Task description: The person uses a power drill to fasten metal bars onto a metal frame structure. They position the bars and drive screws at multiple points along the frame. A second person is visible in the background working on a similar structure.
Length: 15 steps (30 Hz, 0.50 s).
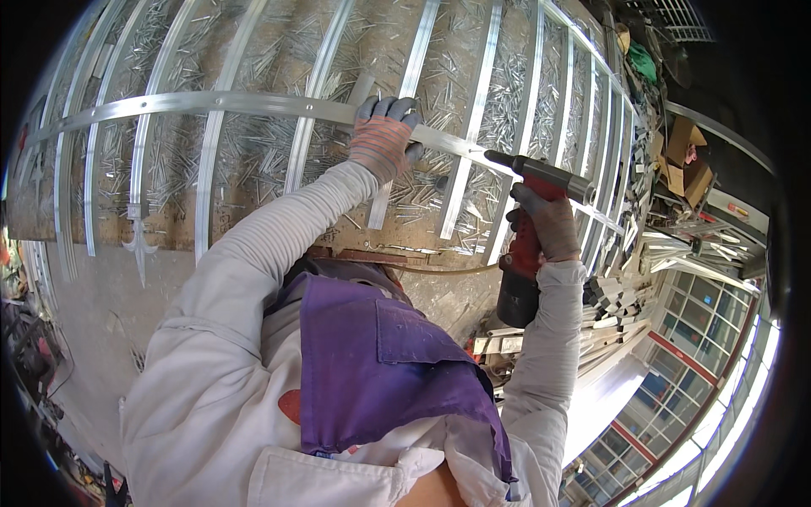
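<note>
My left hand (384, 135), in a grey and red striped glove, grips a long flat metal crossbar (232, 103), fingers over the far edge and thumb on the near side. The bar lies across several parallel metal strips (317, 76) on the workbench. In my right hand (547, 224), gloved as well, is a red and black cordless rivet gun (545, 179). Its black nose points left and meets or nearly meets the crossbar, right of my left hand. A small thin pin shows at the nose tip; whether it sits in a hole I cannot tell.
Many loose thin metal pins (270, 148) litter the worn bench top (236, 220) between the strips. A pointed metal finial (139, 241) ends one strip at the left. Cardboard boxes (686, 160) stand at the right, with stacked metal bars (621, 304) below them.
</note>
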Available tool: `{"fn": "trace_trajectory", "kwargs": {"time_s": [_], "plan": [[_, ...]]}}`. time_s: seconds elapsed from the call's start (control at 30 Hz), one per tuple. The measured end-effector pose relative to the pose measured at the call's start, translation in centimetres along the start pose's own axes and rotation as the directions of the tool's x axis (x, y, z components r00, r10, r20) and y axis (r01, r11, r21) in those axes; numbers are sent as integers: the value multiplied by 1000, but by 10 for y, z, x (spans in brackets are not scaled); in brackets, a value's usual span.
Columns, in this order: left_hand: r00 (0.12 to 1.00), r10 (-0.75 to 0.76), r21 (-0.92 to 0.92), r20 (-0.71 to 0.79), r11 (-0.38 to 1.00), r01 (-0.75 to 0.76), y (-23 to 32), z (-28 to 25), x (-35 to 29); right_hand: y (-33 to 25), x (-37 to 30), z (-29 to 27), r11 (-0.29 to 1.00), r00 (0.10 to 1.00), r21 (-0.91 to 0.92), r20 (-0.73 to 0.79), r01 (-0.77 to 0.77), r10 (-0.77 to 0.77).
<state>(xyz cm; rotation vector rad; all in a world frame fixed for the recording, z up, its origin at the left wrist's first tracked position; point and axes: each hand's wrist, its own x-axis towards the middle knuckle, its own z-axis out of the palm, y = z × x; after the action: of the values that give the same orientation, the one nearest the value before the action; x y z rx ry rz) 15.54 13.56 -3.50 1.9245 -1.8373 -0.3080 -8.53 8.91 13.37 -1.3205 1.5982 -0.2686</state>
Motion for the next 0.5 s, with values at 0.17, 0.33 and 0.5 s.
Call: {"fn": "trace_trajectory", "kwargs": {"time_s": [0.17,0.33,0.5], "plan": [[1000,-8,-6,-9,1000,8,-1,1,-1,-14,2,9,999,998,-1,-33,-54,54],[1000,-15,-20,-1,1000,15,-1,0,-1,-17,9,10,992,996,-80,-18,-93,92],[1000,1,-49,17,999,-1,2,-3,-1,0,20,6,985,997,-158,46,64,-57]]}}
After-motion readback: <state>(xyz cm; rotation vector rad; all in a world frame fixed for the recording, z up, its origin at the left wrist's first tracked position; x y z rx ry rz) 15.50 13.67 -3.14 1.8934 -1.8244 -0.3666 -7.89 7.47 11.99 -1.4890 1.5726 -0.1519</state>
